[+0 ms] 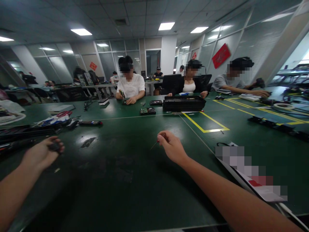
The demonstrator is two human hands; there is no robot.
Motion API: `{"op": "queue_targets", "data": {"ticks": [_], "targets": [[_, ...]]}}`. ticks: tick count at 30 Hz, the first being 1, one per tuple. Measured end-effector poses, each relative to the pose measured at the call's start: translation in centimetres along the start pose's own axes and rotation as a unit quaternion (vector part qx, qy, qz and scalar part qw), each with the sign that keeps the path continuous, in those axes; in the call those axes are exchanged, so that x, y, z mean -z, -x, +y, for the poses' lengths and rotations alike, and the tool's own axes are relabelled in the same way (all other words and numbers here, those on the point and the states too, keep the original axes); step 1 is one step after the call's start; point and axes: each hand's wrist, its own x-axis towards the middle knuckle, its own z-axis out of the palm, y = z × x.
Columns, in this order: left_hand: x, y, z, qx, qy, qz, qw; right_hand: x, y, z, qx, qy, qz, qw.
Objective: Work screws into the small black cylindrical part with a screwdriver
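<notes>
My left hand (44, 152) is raised over the left part of the green table, its fingers curled round a small dark object (54, 147). What that object is, I cannot make out. Above the middle of the table, my right hand (174, 147) pinches a small screwdriver (154, 145). Its thin shaft points down and to the left, while the fingers hide most of the handle. A flat dark patch (88, 142) lies on the tabletop between my hands. Below my left hand is a tiny pale scrap (57, 170).
At the left lie a black-and-red tool (90, 123) and a pile of tools and cables (59, 118). Ahead are a circuit board (148, 111) and a long black case (184, 104). A white power strip (243, 175) lies right. Several people sit across the table.
</notes>
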Motion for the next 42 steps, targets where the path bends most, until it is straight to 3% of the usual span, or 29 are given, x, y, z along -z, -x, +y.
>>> {"op": "queue_targets", "data": {"ticks": [4,7,9,11,13,17,21,26,30,34,42], "targets": [[-5.7,4.1,-5.3,0.056,-0.056,-0.188,0.979,0.1,0.0,-0.1,-0.024,-0.010,-0.027,0.999],[-9.8,9.3,-8.2,0.107,-0.051,-0.335,0.935,0.0,-0.1,0.3,-0.021,-0.033,-0.025,0.999],[-11.7,12.4,-9.6,0.132,-0.043,-0.434,0.890,0.0,-0.2,0.6,-0.006,-0.043,-0.012,0.999],[-12.9,14.9,-11.0,0.099,-0.054,-0.509,0.854,0.1,-0.2,0.5,0.009,-0.034,0.014,0.999],[-13.7,16.3,-12.4,0.023,-0.107,-0.555,0.824,0.3,-0.1,0.2,0.013,-0.007,0.056,0.998],[-14.1,16.5,-15.0,-0.116,-0.198,-0.570,0.789,0.8,0.2,-0.7,0.017,0.029,0.134,0.990],[-13.5,15.0,-16.0,-0.141,-0.233,-0.561,0.781,0.9,0.6,-1.0,0.052,-0.081,0.157,0.983],[-13.0,14.2,-16.1,-0.194,-0.256,-0.525,0.789,0.5,0.8,-1.0,0.067,-0.172,0.116,0.976],[-13.1,14.0,-16.3,-0.201,-0.256,-0.499,0.803,0.1,0.9,-0.5,0.067,-0.133,0.068,0.987],[-13.0,14.0,-16.2,-0.210,-0.265,-0.501,0.797,0.0,1.0,-0.5,0.068,-0.090,0.039,0.993],[-13.0,13.8,-16.6,-0.223,-0.257,-0.500,0.796,0.8,0.9,-1.5,0.075,0.089,0.079,0.990]]}}
